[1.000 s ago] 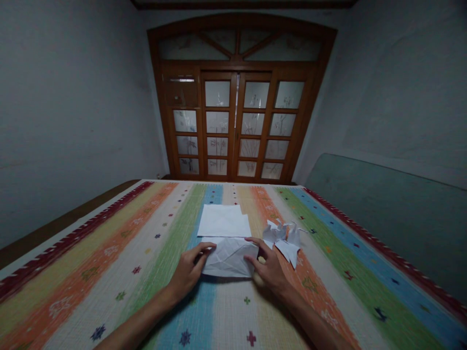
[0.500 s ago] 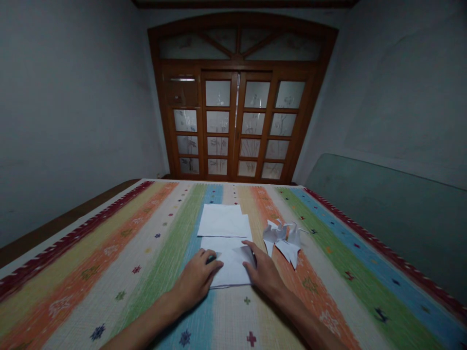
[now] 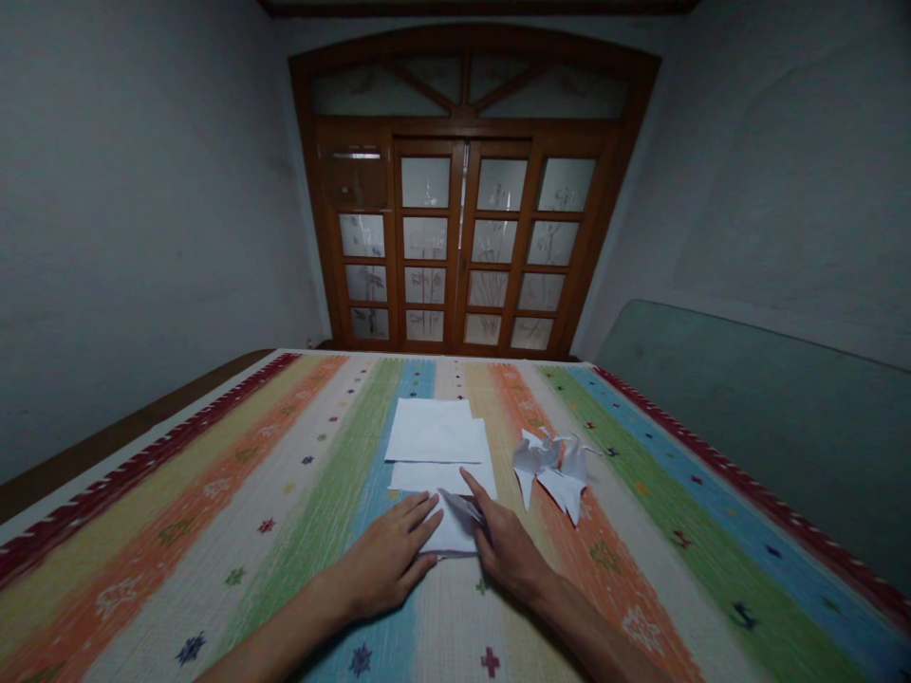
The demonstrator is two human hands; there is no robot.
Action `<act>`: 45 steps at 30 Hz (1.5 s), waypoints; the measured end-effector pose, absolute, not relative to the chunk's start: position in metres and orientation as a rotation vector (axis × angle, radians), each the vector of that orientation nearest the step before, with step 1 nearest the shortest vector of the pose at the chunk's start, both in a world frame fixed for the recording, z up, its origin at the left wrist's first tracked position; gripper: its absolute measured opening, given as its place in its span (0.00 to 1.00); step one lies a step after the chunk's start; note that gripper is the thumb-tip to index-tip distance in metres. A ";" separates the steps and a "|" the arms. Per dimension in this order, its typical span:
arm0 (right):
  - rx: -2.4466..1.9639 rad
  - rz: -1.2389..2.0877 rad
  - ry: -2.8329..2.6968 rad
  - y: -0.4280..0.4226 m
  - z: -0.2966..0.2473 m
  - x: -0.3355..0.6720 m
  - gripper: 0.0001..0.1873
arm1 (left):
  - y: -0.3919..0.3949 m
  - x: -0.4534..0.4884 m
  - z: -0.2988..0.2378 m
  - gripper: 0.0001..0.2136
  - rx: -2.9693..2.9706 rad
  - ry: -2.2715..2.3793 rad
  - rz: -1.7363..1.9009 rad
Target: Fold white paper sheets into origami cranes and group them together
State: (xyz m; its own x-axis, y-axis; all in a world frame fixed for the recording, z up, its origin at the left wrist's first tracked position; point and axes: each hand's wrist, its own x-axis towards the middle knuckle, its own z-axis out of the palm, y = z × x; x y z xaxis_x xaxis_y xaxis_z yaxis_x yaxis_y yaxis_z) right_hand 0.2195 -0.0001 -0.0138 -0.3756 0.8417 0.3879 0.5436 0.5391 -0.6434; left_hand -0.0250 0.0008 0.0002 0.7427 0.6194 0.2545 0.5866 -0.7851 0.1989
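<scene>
A white paper being folded (image 3: 453,529) lies on the striped cloth in front of me. My left hand (image 3: 388,560) rests flat on its left part, fingers stretched out and pressing down. My right hand (image 3: 502,545) lies on its right side, index finger extended along a crease toward the far edge. Most of the paper is hidden under both hands.
Flat white sheets (image 3: 436,436) lie just beyond the hands. Folded white paper cranes (image 3: 555,465) sit to the right. The colourful striped cloth (image 3: 213,512) covers a wide surface; a green board (image 3: 769,417) leans at the right wall, a wooden glazed door (image 3: 462,247) stands ahead.
The creased sheet was held up slightly by both hands; it has since been folded smaller and pressed flat. Both hands moved inward and now lie on it.
</scene>
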 end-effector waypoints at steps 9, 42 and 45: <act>-1.016 0.447 -2.356 -0.006 -0.006 0.221 0.24 | 0.017 -0.031 -0.009 0.20 2.866 0.990 0.571; -0.984 0.350 -2.371 -0.007 -0.010 0.216 0.21 | 0.010 -0.027 -0.001 0.15 2.724 1.011 0.728; -0.991 0.345 -2.362 -0.007 -0.009 0.215 0.20 | 0.008 -0.024 0.001 0.14 2.737 1.010 0.739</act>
State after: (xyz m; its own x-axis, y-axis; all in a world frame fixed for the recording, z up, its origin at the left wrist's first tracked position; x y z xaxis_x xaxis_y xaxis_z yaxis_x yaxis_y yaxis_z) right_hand 0.2149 -0.0068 -0.0093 -0.5771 0.7184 0.3883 0.5775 0.6952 -0.4280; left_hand -0.0244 0.0082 0.0007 0.6558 0.6401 0.4002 0.5752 -0.7671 0.2842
